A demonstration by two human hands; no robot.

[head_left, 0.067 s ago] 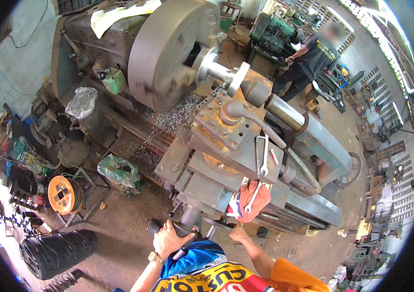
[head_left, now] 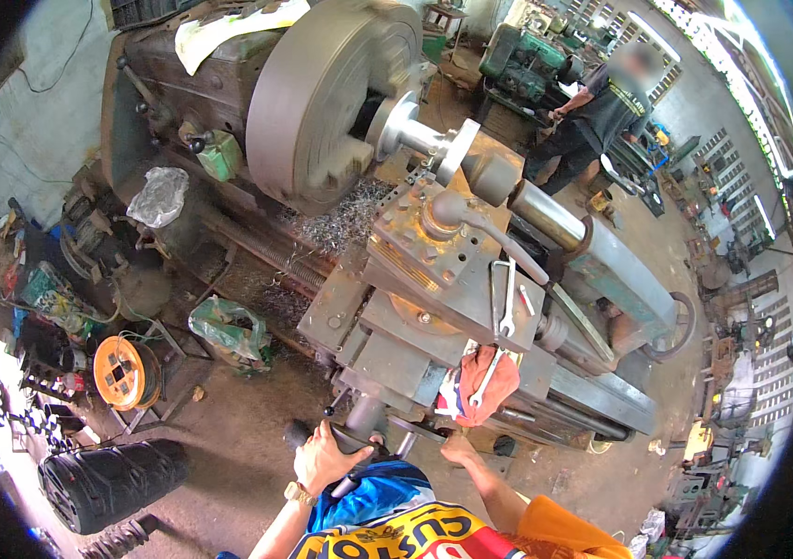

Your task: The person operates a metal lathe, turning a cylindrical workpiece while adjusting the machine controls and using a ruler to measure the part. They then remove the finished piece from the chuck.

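At the lower middle, my left hand (head_left: 324,458) is closed over the rim of a dark carriage handwheel (head_left: 352,438), thumb apart from the fingers. My right hand (head_left: 458,449) grips the end of a cross-slide crank handle (head_left: 420,429); its fingers are partly hidden. Both controls belong to a large metal lathe. Its big chuck (head_left: 308,112) is blurred by rotation and carries a shiny stepped metal workpiece (head_left: 420,138), whose far end meets the tailstock (head_left: 620,279). The tool post (head_left: 438,224) stands close to the workpiece, with a long clamping lever on top.
Spanners (head_left: 506,321) and a red cloth (head_left: 490,377) lie on the carriage. Metal shavings (head_left: 341,219) heap below the chuck. An orange cable reel (head_left: 126,373), a green bag (head_left: 229,331) and a black cylinder (head_left: 117,480) are on the left. Another person (head_left: 601,107) stands beyond the tailstock.
The chuck's blurred jaws show in a different position as it spins. My hands keep their places on the controls, and the view has shifted very slightly.
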